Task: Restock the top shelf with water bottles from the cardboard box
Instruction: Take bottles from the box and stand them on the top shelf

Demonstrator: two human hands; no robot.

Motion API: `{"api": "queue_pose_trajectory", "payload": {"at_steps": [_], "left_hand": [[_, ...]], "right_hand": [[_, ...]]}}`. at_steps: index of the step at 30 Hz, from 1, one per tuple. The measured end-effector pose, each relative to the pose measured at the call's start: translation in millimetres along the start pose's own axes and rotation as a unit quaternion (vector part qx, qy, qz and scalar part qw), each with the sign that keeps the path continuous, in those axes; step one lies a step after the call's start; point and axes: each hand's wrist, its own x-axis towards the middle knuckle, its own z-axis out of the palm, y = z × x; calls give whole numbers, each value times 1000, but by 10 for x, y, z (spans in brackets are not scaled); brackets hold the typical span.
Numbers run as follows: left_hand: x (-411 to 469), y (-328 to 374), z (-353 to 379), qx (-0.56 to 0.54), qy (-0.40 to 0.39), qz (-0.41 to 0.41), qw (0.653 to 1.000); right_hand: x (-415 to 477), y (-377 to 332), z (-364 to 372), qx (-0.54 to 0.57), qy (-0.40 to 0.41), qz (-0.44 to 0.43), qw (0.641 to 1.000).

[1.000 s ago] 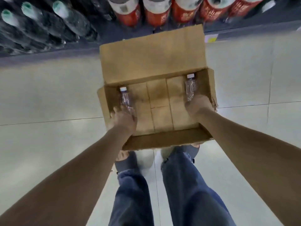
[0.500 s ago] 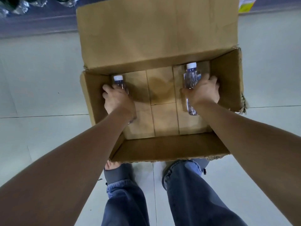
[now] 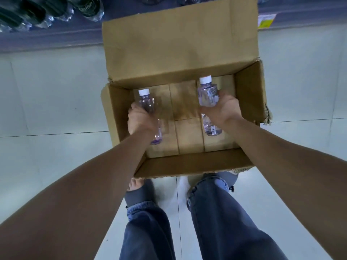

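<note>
An open cardboard box [image 3: 180, 166] stands on the floor in front of my feet, its far flap raised. Over the box's left side my left hand [image 3: 139, 121] grips a clear water bottle [image 3: 146, 104] with a white cap around its middle. My right hand [image 3: 221, 109] grips a second clear white-capped bottle [image 3: 207, 94] over the right side. Both bottles point cap-away from me and look lifted off the box bottom. No other bottles show inside the box.
Beyond the box runs a low shelf edge [image 3: 52, 40] with dark bottles [image 3: 88, 8] lying at the top left. A yellow price tag [image 3: 265, 20] hangs at the top right. Pale floor tiles [image 3: 47, 102] surround the box. My legs in blue jeans [image 3: 216, 212] stand just behind it.
Both hands have closed on the bottles and raised them from the box bottom. The view has dropped closer to the box, so the shelf's red-labelled bottles left the frame.
</note>
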Motion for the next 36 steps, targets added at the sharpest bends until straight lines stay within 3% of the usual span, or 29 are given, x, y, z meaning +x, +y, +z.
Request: {"api": "queue_pose_trajectory", "payload": {"at_steps": [7, 14, 20, 28, 36], "left_hand": [[-1135, 226, -1259, -132, -10, 158, 978], [-2449, 837, -3558, -207, -2, 303, 930], [-3624, 1037, -5302, -258, 67, 420, 868], [-4960, 625, -6719, -234, 134, 509, 817], [-6248, 115, -7952, -291, 226, 529, 764]], "right_hand": [[-1433, -852, -746, 101, 32, -47, 993], [-3482, -2159, -2273, 163, 110, -109, 974], [-5124, -3094, -3281, 195, 176, -221, 939], [-6859, -3652, -4052, 199, 212, -330, 898], [-8531, -4003, -4500, 176, 235, -463, 836]]}}
